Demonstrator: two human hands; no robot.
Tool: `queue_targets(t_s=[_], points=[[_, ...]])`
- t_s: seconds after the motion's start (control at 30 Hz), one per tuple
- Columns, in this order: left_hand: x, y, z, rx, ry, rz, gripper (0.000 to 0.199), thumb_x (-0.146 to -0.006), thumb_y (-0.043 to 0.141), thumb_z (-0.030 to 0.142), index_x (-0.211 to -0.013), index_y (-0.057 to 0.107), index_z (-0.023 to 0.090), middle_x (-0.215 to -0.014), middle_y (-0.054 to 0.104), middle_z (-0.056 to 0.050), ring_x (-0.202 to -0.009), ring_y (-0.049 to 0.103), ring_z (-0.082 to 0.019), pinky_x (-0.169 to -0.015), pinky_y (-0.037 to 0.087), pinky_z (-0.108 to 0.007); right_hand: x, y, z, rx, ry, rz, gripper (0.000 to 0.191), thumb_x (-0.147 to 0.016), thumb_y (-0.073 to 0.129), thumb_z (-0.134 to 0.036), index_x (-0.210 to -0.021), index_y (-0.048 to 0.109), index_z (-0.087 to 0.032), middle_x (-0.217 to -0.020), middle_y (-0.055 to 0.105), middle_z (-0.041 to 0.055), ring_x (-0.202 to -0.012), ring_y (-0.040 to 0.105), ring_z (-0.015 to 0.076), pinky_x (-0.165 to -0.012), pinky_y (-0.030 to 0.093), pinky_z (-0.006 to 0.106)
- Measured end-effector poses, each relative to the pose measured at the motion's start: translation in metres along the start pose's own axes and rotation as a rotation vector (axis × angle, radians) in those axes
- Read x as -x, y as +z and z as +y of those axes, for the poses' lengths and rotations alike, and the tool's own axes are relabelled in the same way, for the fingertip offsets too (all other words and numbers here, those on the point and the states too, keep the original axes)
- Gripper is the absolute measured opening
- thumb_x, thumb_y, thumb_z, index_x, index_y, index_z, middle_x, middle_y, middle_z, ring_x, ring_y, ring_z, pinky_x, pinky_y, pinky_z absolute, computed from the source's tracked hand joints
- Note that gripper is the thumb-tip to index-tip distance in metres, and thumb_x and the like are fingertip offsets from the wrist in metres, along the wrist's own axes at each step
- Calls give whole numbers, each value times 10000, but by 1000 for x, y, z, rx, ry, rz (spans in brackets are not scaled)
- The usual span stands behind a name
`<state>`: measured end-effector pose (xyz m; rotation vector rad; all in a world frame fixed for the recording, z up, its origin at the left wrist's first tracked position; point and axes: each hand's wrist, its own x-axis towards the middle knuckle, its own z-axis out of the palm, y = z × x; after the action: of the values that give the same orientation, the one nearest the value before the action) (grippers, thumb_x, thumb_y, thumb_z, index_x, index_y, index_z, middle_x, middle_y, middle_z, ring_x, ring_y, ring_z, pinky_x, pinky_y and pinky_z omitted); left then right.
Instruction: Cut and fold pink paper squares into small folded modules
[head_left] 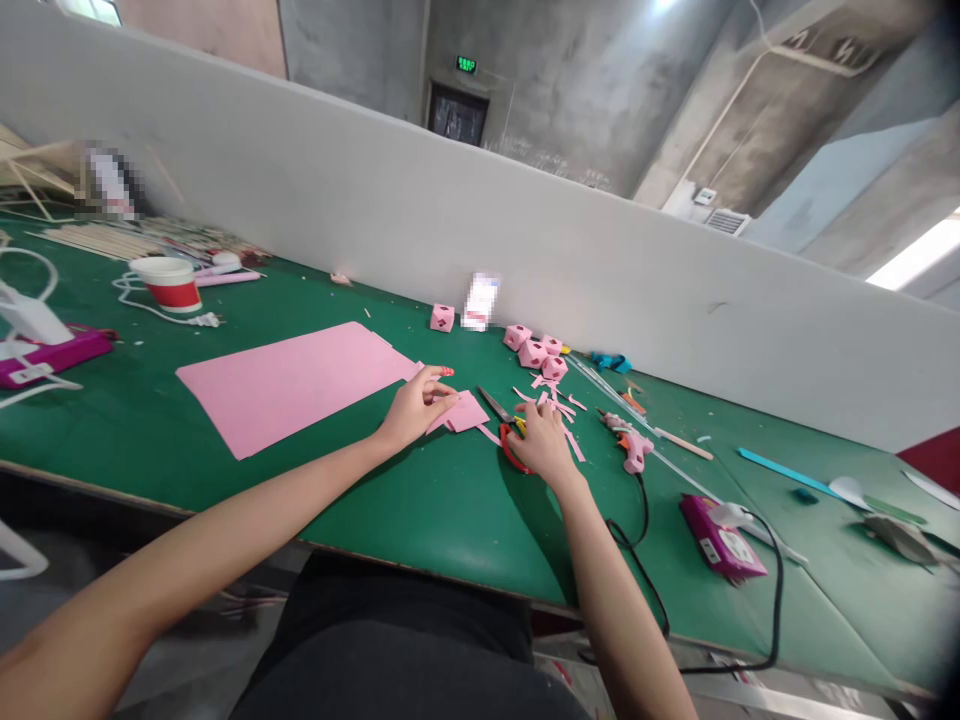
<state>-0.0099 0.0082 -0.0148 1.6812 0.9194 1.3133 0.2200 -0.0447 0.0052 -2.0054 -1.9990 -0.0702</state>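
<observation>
My left hand (pixel 417 408) is at the middle of the table, fingers bent, thumb and fingertips at the left edge of a small pink square (pixel 468 411) of foam or paper. My right hand (pixel 543 440) rests over the handles of a pair of scissors (pixel 495 405) with red and yellow grips; some of its fingers are hidden. The scissor blades point up and left, apart from the square. Narrow pink offcuts (pixel 573 440) lie beside and beyond my right hand. A large pink sheet (pixel 300 385) lies flat left of my left hand.
Several pink cut-out cubes (pixel 532 353) and a blurred upright phone-like object (pixel 480 302) stand by the partition (pixel 375 220). Right are a pink glue gun (pixel 636 450) with a black cord and a purple power strip (pixel 721 540). A paper cup (pixel 169 284) stands left.
</observation>
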Motion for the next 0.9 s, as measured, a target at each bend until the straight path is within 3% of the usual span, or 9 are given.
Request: queue_targets(t_s=[0.1, 0.2, 0.33, 0.47, 0.6, 0.67, 0.77, 0.9], points=[[-2, 0, -4, 38, -31, 4, 430, -807, 720, 395, -1146, 551, 190, -967, 756, -90, -971, 725, -245, -912, 540, -405, 4, -1, 5, 72, 128, -161, 429, -896, 568, -240, -1294, 556, -81, -1207, 581, 260, -1174, 539, 392, -937, 421, 439], [-3, 1, -7, 102, -58, 10, 434, -804, 726, 415, -1133, 558, 187, -991, 760, -101, -1023, 719, -256, -964, 519, -427, 5, 1, 4, 28, 142, -204, 429, -911, 532, -180, -1330, 519, -87, -1165, 611, 253, -1114, 594, 365, -897, 436, 406], [-4, 1, -8, 205, -74, 49, 522, -759, 779, 416, -1170, 542, 196, -1052, 761, -109, -1057, 710, -262, -962, 519, -433, -1, 7, 1, -29, 114, -175, 510, -880, 541, -111, -1385, 467, -117, -1149, 630, 223, -1052, 636, 319, -882, 452, 369], [-4, 0, -7, 209, -77, 64, 559, -728, 814, 394, -1174, 543, 195, -1112, 749, -127, -1089, 697, -266, -935, 523, -418, -10, 17, -1, -299, 198, -7, 525, -856, 548, -106, -1374, 462, -114, -1161, 634, 206, -973, 672, 278, -846, 497, 360], [-5, 0, -7, 189, -55, 72, 508, -759, 790, 397, -1160, 555, 192, -1078, 762, -122, -1082, 706, -263, -955, 508, -423, -19, 25, 5, -527, 277, 62, 580, -854, 625, -290, -1374, 447, -106, -910, 697, 95, -732, 692, 226, -648, 541, 325], [-6, -1, -8, 196, -50, 84, 467, -782, 766, 414, -1138, 561, 192, -1070, 767, -120, -1079, 713, -263, -963, 509, -424, -20, 28, 6, -663, 299, 56, 670, -766, 731, -364, -1340, 491, -115, -764, 680, 30, -600, 660, 203, -530, 508, 294], [-7, 0, -10, 208, -48, 96, 440, -797, 749, 434, -1113, 557, 195, -1034, 777, -111, -1060, 726, -266, -957, 521, -425, -19, 32, 1, -824, 236, 60, 612, -660, 809, -417, -1181, 617, -160, -656, 647, -23, -535, 623, 177, -488, 467, 265], [-7, 0, -9, 204, -32, 88, 419, -827, 724, 438, -1112, 544, 189, -1004, 779, -116, -1055, 730, -274, -950, 530, -433, -16, 33, -11, -828, 110, 46, 493, -741, 729, -513, -1118, 641, -208, -716, 669, -31, -584, 609, 153, -545, 465, 258]])
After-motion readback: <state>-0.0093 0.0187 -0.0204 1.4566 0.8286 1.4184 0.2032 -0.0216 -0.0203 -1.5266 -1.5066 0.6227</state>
